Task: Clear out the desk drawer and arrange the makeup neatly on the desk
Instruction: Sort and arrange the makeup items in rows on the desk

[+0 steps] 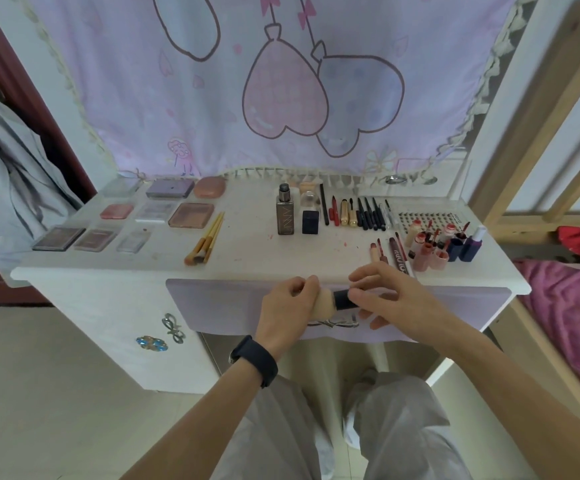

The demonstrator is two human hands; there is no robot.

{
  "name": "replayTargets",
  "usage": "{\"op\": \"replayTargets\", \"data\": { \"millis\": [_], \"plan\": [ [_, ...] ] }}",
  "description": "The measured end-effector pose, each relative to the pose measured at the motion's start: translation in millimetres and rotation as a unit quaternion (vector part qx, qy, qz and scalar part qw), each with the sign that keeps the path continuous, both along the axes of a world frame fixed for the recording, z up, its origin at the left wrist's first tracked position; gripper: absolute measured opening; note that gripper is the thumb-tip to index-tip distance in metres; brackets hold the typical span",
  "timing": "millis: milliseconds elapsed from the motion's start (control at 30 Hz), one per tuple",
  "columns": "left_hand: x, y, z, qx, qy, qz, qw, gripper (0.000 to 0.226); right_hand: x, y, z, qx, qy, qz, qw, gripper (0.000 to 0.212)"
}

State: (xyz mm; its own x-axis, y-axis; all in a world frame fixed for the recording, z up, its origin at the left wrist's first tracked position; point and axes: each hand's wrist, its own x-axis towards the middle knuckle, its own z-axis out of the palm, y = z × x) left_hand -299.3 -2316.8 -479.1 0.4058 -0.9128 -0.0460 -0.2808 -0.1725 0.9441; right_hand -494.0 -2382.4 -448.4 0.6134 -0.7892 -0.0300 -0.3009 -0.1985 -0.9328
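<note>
Hands meet right in front of us. Our left hand (pixel 288 306) curls round the soft pale head of a stubby brush (pixel 333 301), and our right hand (pixel 388 299) pinches its black handle between thumb and fingertips. The brush hangs level in the air, in front of the lilac drawer (pixel 212 306), whose front looks shut. The drawer's metal pull (pixel 337 322) shows just under our hands.

We judge the step in hand to be setting this brush down with its kind. To do that well, we should ease the left hand off the bristles so they are not crushed, and carry the brush by the handle alone. On the surface (pixel 247 258), beyond and a little left of our left hand, lie the thin wooden brushes (pixel 205 239), bristles toward us. The bare patch beside them looks like the natural spot: parallel to them, head toward us, not touching.

Farther off, the tall bottle (pixel 285 216) stands straight beyond our hands, so we should reach wide of it. The palettes (pixel 108 220) sit in rows far to the left. The pencils (pixel 361 213) and lipsticks (pixel 433 247) crowd the area beyond our right hand, leaving little room there.
</note>
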Motion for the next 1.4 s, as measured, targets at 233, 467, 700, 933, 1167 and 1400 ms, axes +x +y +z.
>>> {"op": "replayTargets", "data": {
  "millis": [233, 467, 700, 933, 1167, 1400],
  "plan": [
    [1.6, -1.9, 4.4, -0.01, -0.028, -0.001, 1.0, 0.047, 5.6, -3.1, 8.8, -0.029, 0.045, 0.028, 0.998, 0.044],
    [4.9, -2.7, 4.1, 0.0, -0.004, 0.004, 1.0, 0.048, 7.4, -9.4, 11.2, -0.023, 0.065, 0.039, 0.997, 0.049],
    [7.5, -2.3, 4.2, 0.004, 0.004, 0.002, 1.0, 0.049, 0.5, -14.5, 13.5, -0.044, 0.061, 0.083, 0.994, 0.021],
    [6.8, -3.0, 4.3, 0.013, -0.004, -0.007, 1.0, 0.043, 10.1, -9.7, 16.2, -0.139, 0.158, 0.066, 0.975, 0.026],
    [17.8, -1.9, 5.9, 0.037, 0.045, -0.006, 0.998, 0.045, 1.3, -12.6, 21.5, -0.246, 0.157, 0.055, 0.955, 0.025],
    [22.0, -4.9, 9.9, 0.044, 0.087, 0.005, 0.995, 0.04, 1.6, -10.4, 17.9, -0.288, 0.109, 0.038, 0.951, 0.03]
  ]
}}
